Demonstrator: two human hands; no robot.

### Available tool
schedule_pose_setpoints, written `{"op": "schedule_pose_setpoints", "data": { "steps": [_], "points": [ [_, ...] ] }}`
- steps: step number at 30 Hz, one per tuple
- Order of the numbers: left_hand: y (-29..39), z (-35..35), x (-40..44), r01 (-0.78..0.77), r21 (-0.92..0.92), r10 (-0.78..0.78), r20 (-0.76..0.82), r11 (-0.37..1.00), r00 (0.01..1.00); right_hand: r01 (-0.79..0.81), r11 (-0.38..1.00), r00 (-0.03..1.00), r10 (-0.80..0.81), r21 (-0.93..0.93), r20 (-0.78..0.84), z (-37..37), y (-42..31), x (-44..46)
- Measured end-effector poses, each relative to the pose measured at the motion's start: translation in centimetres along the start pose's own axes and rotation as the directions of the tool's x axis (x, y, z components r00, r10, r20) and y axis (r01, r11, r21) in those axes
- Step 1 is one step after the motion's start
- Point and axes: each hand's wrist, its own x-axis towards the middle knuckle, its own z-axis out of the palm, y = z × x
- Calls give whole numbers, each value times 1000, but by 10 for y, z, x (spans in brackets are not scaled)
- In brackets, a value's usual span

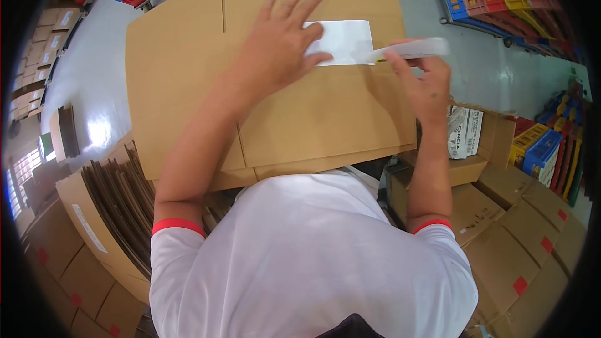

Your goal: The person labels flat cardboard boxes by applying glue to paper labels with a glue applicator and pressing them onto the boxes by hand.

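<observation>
The right hand [427, 78] pinches a white item [426, 47] too blurred to name, just beside the white sheet [347, 40] on the cardboard [313, 112], while the left hand [285, 44], spread and grasping nothing, best steadies that sheet with light, even pressure.

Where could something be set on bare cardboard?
Bare cardboard shows left of the left hand, above the white sheet, and widely between sheet and shirt. Crowded: the sheet's left end, under that hand, and its right, where the right hand holds a whitish object.
</observation>
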Motion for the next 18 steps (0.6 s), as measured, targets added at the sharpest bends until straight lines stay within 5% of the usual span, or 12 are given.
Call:
{"op": "schedule_pose_setpoints", "data": {
  "steps": [3,5,9,11,12,14,15,17,18],
  "points": [
    [21,10,9,-39,-61,32,-113,997,993,-15,993,998,22,-115,57,11,-2,2],
    [34,6,13,50,-131,-33,124,990,992,-12,1000,1000,13,-23,21,10,-17,0],
    [23,5,15,99,3,-99,55,995,994,57,985,997,-49,165,-53,6,-34,4],
    [10,-15,14,320,-487,-433,-138,813,891,137,862,990,-98,488,-105,10,-29,9],
    [4,-23,14,317,-484,-428,-138,816,893,139,861,989,-97,490,-111,15,-27,10],
    [-8,-35,16,-40,-871,-612,-376,489,696,-137,779,990,127,612,61,35,-26,9],
    [-9,-40,16,-42,-868,-609,-381,495,696,-132,777,991,121,616,59,47,-31,11],
    [-9,-48,12,-315,-936,-736,-322,154,596,-253,754,962,263,606,74,71,-43,13],
    [-6,-52,11,-316,-935,-736,-327,161,592,-252,753,963,259,608,78,78,-44,15]
  ]
}}
